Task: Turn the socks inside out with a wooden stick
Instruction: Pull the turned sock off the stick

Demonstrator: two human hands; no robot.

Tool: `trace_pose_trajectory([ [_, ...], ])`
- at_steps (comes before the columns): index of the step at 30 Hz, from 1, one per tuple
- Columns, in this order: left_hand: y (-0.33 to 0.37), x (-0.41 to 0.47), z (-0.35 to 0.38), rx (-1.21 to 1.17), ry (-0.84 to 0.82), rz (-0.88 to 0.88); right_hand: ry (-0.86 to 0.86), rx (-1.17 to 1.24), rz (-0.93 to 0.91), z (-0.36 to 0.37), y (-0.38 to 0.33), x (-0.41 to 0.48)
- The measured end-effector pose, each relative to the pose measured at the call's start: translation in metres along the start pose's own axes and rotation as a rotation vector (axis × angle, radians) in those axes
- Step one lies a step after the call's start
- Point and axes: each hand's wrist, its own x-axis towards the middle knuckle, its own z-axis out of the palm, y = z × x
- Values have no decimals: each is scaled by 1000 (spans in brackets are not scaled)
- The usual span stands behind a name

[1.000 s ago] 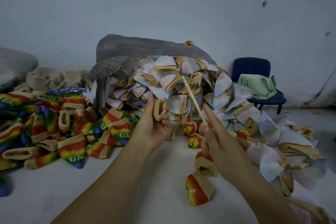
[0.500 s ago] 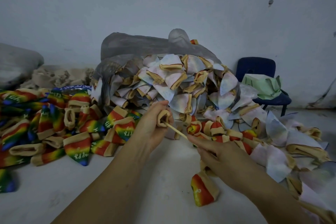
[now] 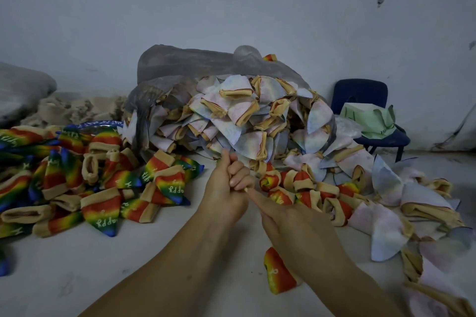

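Two bare hands meet on a thin wooden stick (image 3: pixel 246 189) at centre frame, among heaps of socks.
At the left of the frame, a pile of rainbow-striped socks with tan cuffs (image 3: pixel 103 183) lies on the pale floor (image 3: pixel 77 265). At centre, a grey plastic bag (image 3: pixel 180 64) spills pale, tan-cuffed socks (image 3: pixel 231 121). In front of it, the left hand (image 3: pixel 226 188) has its grip closed in a fist round the stick. Only the stick's pale end shows, at the fist's lower right, and any sock inside is hidden. The right hand (image 3: pixel 291 224) touches that end with a straight forefinger; whether its grip pinches the stick cannot be told. A single rainbow sock (image 3: pixel 278 273) lies under the right wrist. At the right stands a dark blue chair (image 3: pixel 360 92) carrying a green bag (image 3: pixel 368 121).
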Motion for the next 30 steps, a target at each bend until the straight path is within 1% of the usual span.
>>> trace_pose_trajectory([
  [2,2,-2,-1,49,-6,-28,-13,124,12,1,4,2],
  [3,4,-2,-2,12,4,-77,-39,248,23,2,7,1],
  [5,9,-5,2,-69,16,-163,-110,537,107,-5,16,0],
  [6,10,-6,4,-67,31,-151,-136,640,148,-11,19,-1],
  [7,9,-6,6,-52,56,-111,-150,682,168,-16,20,-2],
  [8,8,-6,7,-26,91,-50,-148,672,172,-20,20,-3],
  [9,6,-5,8,19,141,28,-139,613,163,-22,18,-3],
  [11,1,-4,9,198,277,175,-113,442,135,-21,11,-3],
  [13,-3,-4,9,366,383,249,-55,301,64,-18,3,-4],
  [14,-5,-5,10,386,390,261,-13,261,31,-15,1,-5],
  [16,-9,-9,14,312,334,247,31,238,0,-11,1,-5],
  [19,-9,-13,25,137,204,189,24,259,-13,-10,4,-4],
  [20,-8,-14,27,94,150,164,6,365,-3,-10,4,-3],
  [23,1,-16,29,-66,-48,62,-25,908,119,-13,6,-4],
  [24,3,-17,29,-107,-104,31,-55,1037,160,-13,7,-4],
  [25,4,-19,28,-128,-135,4,-91,1112,188,-14,7,-4],
  [27,5,-20,25,-105,-107,-26,-143,1132,200,-13,9,-2],
  [30,5,-16,19,56,16,0,-165,963,180,-14,19,-1],
])
